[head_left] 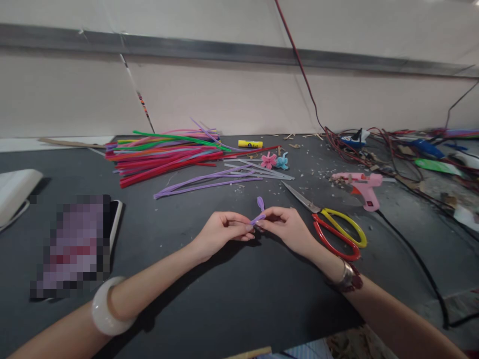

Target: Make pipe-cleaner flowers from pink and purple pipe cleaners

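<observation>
Between my two hands is a short purple pipe cleaner (261,203), with a small loop standing up at its top. My left hand (228,228) pinches its lower left end between thumb and fingers. Close beside it, my right hand (286,225) pinches the same piece just under the loop. The fingertips of both hands nearly meet above the dark table (224,309). Beyond them lie longer purple pipe cleaners (194,187) and grey ones (275,173). A pink pipe-cleaner flower (268,160) and a blue one (282,160) sit behind.
Scissors (333,224) with red and yellow handles lie right of my right hand, a pink glue gun (364,188) beyond. A colourful pipe-cleaner bundle (164,154) and yellow glue stick (250,144) are at the back. A phone (75,244) lies left. Tangled cables (389,144) fill the right.
</observation>
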### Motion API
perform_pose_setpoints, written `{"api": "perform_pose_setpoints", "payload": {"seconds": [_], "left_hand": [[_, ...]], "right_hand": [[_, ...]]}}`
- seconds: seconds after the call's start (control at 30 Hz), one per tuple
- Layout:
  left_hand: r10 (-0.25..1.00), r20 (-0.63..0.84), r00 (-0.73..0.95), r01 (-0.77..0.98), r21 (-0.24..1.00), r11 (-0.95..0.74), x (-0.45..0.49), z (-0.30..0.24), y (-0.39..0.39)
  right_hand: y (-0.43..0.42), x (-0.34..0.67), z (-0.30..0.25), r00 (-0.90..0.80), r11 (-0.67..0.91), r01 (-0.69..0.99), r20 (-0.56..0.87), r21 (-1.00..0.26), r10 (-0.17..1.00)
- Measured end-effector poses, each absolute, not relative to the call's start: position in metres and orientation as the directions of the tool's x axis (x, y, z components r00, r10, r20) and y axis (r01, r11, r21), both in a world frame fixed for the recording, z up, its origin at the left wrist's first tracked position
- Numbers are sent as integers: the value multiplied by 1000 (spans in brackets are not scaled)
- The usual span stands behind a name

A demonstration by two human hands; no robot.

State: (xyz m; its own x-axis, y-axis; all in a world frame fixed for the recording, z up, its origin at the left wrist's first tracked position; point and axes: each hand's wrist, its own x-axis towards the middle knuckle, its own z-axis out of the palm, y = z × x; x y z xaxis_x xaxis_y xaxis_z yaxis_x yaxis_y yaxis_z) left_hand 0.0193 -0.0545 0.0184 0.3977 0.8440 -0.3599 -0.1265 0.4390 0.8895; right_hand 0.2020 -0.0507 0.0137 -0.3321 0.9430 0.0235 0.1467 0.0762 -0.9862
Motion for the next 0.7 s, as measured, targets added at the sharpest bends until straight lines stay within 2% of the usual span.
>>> {"api": "perform_pose_setpoints", "payload": {"seconds": [0.1, 0.33, 0.7], "left_hand": [[851, -342, 400, -121, 900, 419, 21, 18, -56], [853, -310, 420, -88, 921, 378, 23, 15, -57], [863, -246, 442, -69, 949, 307, 23, 12, -57]], "right_hand": [[-52, 197, 14, -309, 3, 56, -15, -998, 951], [-52, 194, 12, -285, -58, -65, -37, -996, 958], [-52, 191, 14, -293, -225, -258, -146, -939, 945]]}}
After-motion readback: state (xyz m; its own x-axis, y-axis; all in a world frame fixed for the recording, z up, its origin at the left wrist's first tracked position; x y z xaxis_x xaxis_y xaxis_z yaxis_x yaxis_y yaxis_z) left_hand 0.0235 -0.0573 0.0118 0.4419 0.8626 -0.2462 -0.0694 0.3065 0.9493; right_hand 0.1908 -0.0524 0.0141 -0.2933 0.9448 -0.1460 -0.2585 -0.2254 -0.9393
